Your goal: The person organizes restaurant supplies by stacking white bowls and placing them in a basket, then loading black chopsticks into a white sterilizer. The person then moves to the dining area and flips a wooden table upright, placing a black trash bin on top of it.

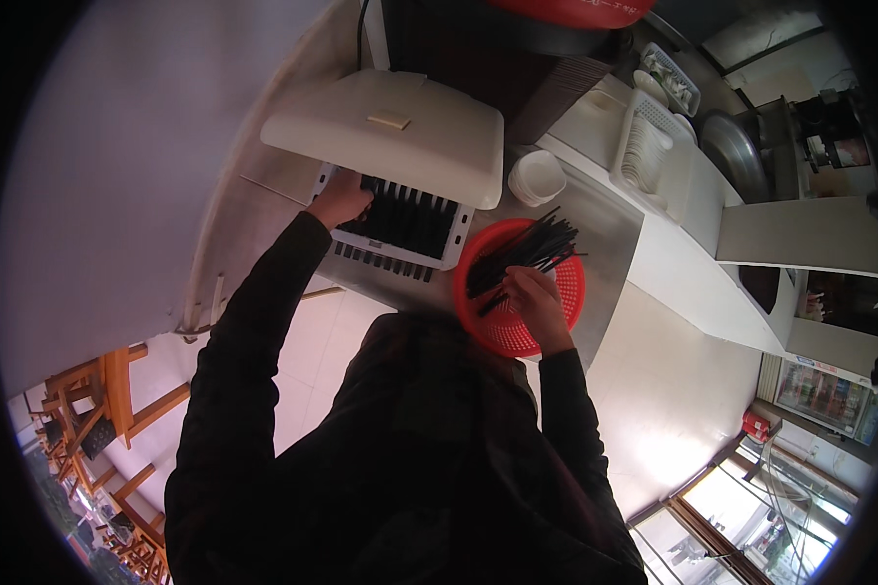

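Note:
A white chopstick dispenser box [450, 252] stands on the metal counter with its cream lid [424, 142] raised. Black chopsticks [410, 223] lie side by side inside it. My left hand [342, 199] reaches into the box's left end, its fingers curled down by the chopsticks; whether they grip any is hidden. To the right, a red perforated plastic basket [489, 338] holds a loose bundle of black chopsticks [534, 241], some jutting over its rim. Over this basket, my right hand [535, 301] pinches dark sticks at the near end of the bundle.
Stacked small white bowls [535, 178] stand behind the basket. A white rack of dishes [647, 146] and a large metal bowl [732, 153] are farther right. A dark bin-like container with a red top [571, 9] stands behind the lid. Wooden chairs [117, 398] are at lower left.

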Demonstrator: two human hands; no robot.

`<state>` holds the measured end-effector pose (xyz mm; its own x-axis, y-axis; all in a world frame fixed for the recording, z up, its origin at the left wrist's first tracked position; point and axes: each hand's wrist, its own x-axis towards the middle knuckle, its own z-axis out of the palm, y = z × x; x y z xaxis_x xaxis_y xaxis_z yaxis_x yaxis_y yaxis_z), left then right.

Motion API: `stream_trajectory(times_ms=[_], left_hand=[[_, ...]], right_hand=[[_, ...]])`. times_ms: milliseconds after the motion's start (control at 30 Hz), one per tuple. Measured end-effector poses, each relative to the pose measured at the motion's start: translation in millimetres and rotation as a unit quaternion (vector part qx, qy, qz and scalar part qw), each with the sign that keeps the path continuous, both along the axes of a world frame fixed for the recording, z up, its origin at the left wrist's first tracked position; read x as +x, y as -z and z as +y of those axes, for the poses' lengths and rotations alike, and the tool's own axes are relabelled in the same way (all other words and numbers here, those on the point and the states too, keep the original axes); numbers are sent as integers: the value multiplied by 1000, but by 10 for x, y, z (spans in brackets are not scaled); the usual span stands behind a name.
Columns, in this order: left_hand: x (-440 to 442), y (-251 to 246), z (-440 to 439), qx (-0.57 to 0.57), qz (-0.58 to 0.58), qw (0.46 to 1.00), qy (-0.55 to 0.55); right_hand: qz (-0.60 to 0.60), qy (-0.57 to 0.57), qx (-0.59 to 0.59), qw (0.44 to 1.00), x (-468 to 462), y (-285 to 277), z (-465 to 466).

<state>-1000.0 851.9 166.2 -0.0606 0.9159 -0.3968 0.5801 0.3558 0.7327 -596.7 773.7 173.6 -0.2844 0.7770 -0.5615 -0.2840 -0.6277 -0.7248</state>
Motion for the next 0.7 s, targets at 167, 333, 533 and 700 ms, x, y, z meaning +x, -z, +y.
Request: stream_trajectory(times_ms=[167,333,533,700], left_hand=[[-80,573,85,272,289,908,134],[-115,532,61,216,259,932,136],[124,303,-108,102,252,959,81],[169,549,-100,170,258,949,57]], right_hand=[[14,40,-16,999,215,135,-115],[23,60,-19,998,286,205,-139],[31,59,-21,998,267,275,-107],[42,58,-16,997,270,290,-106]])
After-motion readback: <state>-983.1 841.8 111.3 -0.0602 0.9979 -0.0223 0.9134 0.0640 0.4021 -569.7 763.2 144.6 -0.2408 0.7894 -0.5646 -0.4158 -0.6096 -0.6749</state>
